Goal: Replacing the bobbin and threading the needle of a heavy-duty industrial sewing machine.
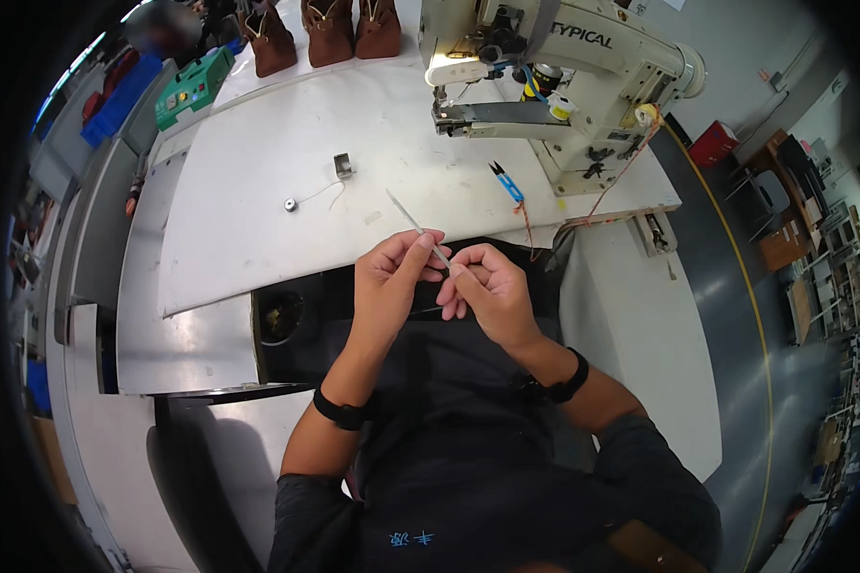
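Observation:
A slim, pale grey, pointed rod (pixel 407 212) slants up and left from between my hands; its exact kind is unclear. My left hand (pixel 392 269) pinches it around the middle with thumb and fingers. At its lower end, my right hand (pixel 493 292) closes thumb and fingertips on it. Both hands are held over the near edge of the white table (pixel 258 239). Beyond them lie a small metal bobbin (pixel 290 204) with a loose thread and a little metal case (pixel 342 165), probably a bobbin case. Blue-handled thread snips (pixel 508 182) rest to the right.
An industrial sewing machine (pixel 602 86) with a long arm stands at the far right of the table. Several brown leather bags (pixel 329 33) line the back edge. A green box (pixel 194 88) sits at far left. An orange cord (pixel 626 167) hangs by the machine.

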`<move>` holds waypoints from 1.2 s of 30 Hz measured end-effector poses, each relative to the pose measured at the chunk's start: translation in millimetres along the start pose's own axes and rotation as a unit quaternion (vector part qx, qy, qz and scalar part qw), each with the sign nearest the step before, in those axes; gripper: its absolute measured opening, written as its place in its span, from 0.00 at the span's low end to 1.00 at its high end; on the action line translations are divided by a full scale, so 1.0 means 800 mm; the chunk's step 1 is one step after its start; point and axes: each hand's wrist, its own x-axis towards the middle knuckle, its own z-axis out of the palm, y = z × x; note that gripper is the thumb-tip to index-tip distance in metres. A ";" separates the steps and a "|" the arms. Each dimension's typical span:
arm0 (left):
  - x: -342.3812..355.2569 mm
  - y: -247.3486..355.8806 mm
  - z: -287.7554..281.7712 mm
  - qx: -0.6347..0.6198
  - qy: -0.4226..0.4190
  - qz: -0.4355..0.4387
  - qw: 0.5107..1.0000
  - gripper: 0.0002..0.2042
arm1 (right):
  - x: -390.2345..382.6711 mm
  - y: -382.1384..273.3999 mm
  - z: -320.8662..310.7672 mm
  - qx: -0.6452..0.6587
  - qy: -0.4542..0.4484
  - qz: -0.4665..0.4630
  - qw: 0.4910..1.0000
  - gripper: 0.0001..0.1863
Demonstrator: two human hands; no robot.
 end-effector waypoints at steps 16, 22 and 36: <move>0.073 -0.062 0.009 0.107 0.080 -0.017 0.991 0.15 | 0.024 0.036 -0.113 -0.114 0.059 -0.083 0.988 0.15; 0.102 -0.070 -0.038 0.143 0.048 -0.033 0.988 0.25 | -0.033 0.085 -0.497 -0.339 0.548 -0.079 0.761 0.26; 0.121 -0.080 -0.069 0.153 0.062 -0.144 0.976 0.15 | 0.035 0.127 -0.727 0.040 0.714 0.099 0.692 0.10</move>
